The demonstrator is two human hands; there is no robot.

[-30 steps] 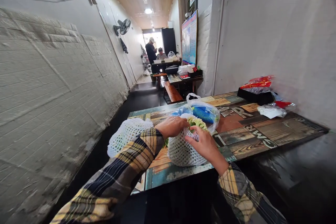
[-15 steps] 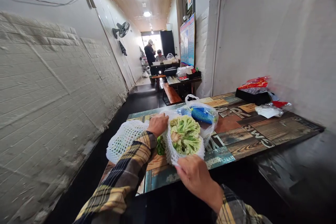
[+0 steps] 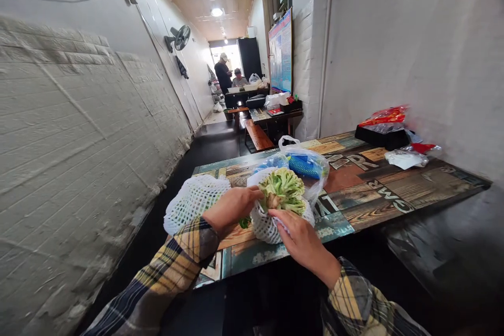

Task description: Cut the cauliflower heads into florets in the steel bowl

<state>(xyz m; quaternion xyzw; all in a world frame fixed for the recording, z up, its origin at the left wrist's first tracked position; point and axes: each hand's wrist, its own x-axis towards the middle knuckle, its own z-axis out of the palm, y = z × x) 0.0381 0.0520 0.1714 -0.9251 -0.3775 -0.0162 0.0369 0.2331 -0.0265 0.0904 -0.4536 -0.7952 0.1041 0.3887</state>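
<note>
A pale green cauliflower [image 3: 285,189] sits stem-side up in a white foam net [image 3: 265,228] on the table. My left hand [image 3: 232,209] is closed at the net's left rim, its fingertips against the cauliflower. From the near right, my right hand [image 3: 301,236] holds the front rim, with fingers reaching over it beside the stem and the thumb lower on the net. Left of my left hand lies another white foam net [image 3: 192,199] with something greenish inside. Behind the cauliflower is a clear plastic bag [image 3: 321,168] containing a blue netted item [image 3: 303,166].
The table [image 3: 338,215] has a wood-patch pattern with letters. A black tray [image 3: 380,137] with red packaging stands at the back right, beside a white packet [image 3: 405,159]. A bench [image 3: 258,135] and two people [image 3: 223,73] are farther back. A brick-patterned wall [image 3: 79,142] runs along the left.
My left hand has come down and nearer along the net's rim. My right hand's fingers have moved up over the front rim. The cauliflower has tipped, its stem now nearer the front.
</note>
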